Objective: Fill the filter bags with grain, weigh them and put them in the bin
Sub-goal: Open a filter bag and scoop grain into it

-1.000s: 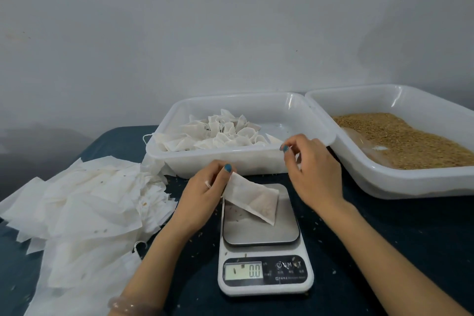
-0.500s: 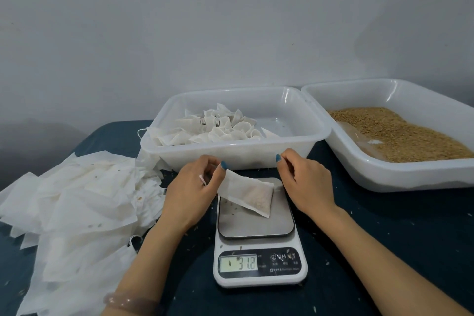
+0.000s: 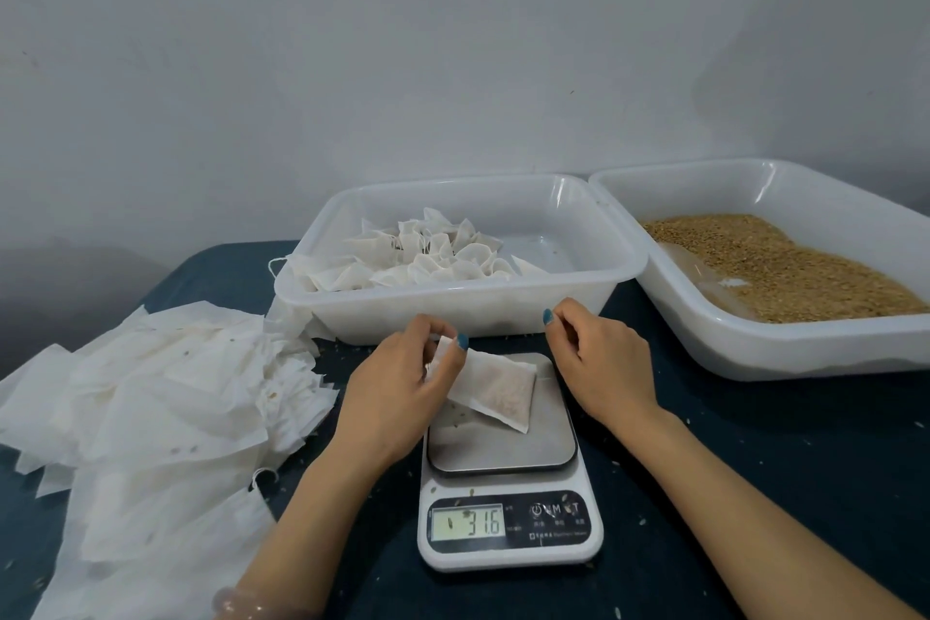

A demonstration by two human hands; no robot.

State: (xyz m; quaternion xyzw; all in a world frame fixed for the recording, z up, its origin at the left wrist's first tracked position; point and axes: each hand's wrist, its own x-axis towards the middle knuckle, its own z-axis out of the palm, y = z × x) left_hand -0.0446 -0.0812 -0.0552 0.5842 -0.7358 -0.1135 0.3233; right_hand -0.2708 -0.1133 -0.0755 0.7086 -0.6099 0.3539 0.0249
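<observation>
A filled white filter bag (image 3: 498,390) lies on the steel plate of the kitchen scale (image 3: 508,483), whose display reads 31.6. My left hand (image 3: 397,388) pinches the bag's left top end between thumb and forefinger. My right hand (image 3: 601,357) hovers just right of the scale with fingers curled, holding nothing that I can see. Behind the scale stands the white bin (image 3: 578,297) with several filled, tied bags (image 3: 428,257) heaped in its left half. The white bin of brown grain (image 3: 785,262) sits at the right.
A loose pile of empty white filter bags (image 3: 151,408) spreads over the left of the dark blue table (image 3: 755,458). Stray grains dot the cloth. A pale wall rises right behind the bins. A bead bracelet circles my left wrist.
The bag went down onto the scale plate and the reading rose from 0.0 to 31.6. My right hand drew down from the bin's rim to beside the scale.
</observation>
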